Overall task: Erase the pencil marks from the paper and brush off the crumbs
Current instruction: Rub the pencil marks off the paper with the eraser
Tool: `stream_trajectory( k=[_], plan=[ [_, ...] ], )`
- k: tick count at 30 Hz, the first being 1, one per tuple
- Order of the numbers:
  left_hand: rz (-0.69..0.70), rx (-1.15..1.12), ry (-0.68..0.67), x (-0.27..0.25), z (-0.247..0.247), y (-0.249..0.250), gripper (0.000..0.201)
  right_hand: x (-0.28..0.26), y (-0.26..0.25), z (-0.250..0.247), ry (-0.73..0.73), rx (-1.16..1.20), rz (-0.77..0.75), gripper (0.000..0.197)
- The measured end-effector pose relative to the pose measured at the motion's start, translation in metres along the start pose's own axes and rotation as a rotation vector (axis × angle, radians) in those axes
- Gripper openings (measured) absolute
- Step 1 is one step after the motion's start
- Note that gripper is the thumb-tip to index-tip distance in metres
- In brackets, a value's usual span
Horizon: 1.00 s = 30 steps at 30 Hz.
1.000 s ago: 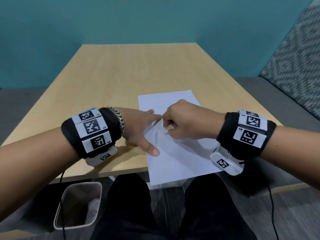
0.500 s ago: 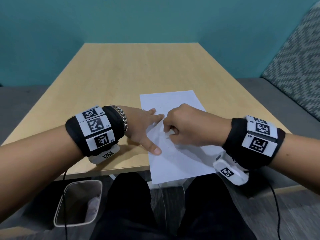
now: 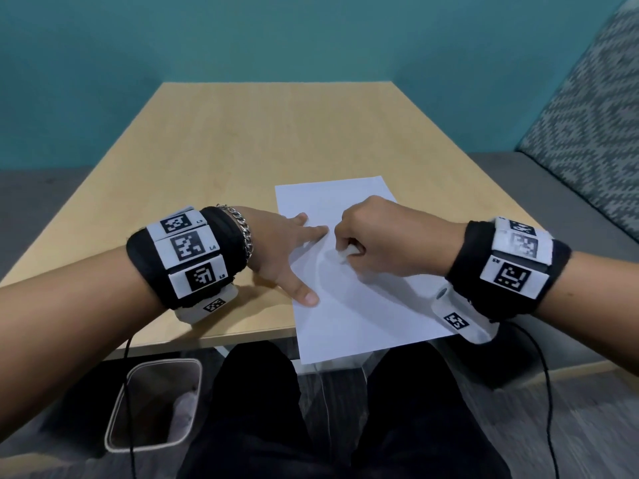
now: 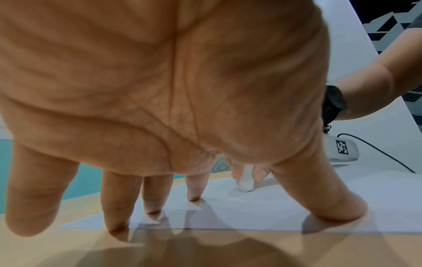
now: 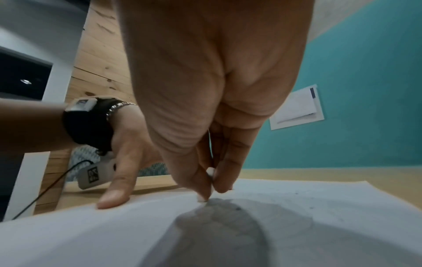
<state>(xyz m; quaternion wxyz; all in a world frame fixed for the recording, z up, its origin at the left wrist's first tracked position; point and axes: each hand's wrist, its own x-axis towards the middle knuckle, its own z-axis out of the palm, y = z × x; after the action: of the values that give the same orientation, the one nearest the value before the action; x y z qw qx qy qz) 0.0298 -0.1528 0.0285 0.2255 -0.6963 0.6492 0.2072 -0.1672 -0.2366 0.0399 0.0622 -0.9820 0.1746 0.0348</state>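
Observation:
A white sheet of paper lies on the wooden table, its near end hanging over the front edge. My left hand presses on the paper's left edge with spread straight fingers and thumb. My right hand pinches a small white eraser between thumb and fingers, its tip on the paper. In the right wrist view the eraser touches the sheet, where faint pencil marks and dark crumbs show.
A waste bin stands on the floor below the table's front left. A patterned bench seat runs along the right. My dark-trousered legs sit under the table edge. Cables hang from both wrist cameras.
My right hand with the eraser has shifted slightly across the paper near the left fingertips, in small rubbing strokes. The left hand has stayed pressed on the sheet.

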Motion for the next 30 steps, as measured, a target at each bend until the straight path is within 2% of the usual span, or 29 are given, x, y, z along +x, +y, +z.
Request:
stream_trajectory(
  k=[2, 7, 12, 17, 22, 26, 30],
  plan=[
    [-0.011, 0.010, -0.002, -0.001, 0.000, 0.001, 0.138, -0.001, 0.002, 0.001, 0.019, -0.001, 0.013, 0.015],
    [-0.011, 0.011, -0.005, -0.002, -0.001, 0.002, 0.137, -0.009, -0.008, -0.006, -0.095, 0.030, -0.085, 0.019],
    [-0.015, 0.036, -0.002, -0.004, -0.002, 0.005, 0.135, -0.001, 0.008, -0.002, 0.015, 0.003, -0.001, 0.012],
    [-0.014, 0.020, -0.012, -0.002, -0.002, 0.003, 0.137, -0.009, -0.007, -0.005, -0.095, 0.044, -0.099, 0.018],
    [-0.018, 0.027, -0.010, 0.000, -0.001, 0.002, 0.139, 0.005, 0.010, -0.005, 0.026, -0.005, 0.003, 0.020],
    [-0.005, 0.016, -0.006, 0.001, 0.000, 0.001, 0.136, -0.002, 0.000, -0.006, -0.053, 0.022, -0.067, 0.021],
    [-0.002, 0.017, -0.003, 0.002, -0.001, 0.001, 0.141, 0.004, 0.006, -0.006, 0.015, 0.017, 0.005, 0.018]
  ],
)
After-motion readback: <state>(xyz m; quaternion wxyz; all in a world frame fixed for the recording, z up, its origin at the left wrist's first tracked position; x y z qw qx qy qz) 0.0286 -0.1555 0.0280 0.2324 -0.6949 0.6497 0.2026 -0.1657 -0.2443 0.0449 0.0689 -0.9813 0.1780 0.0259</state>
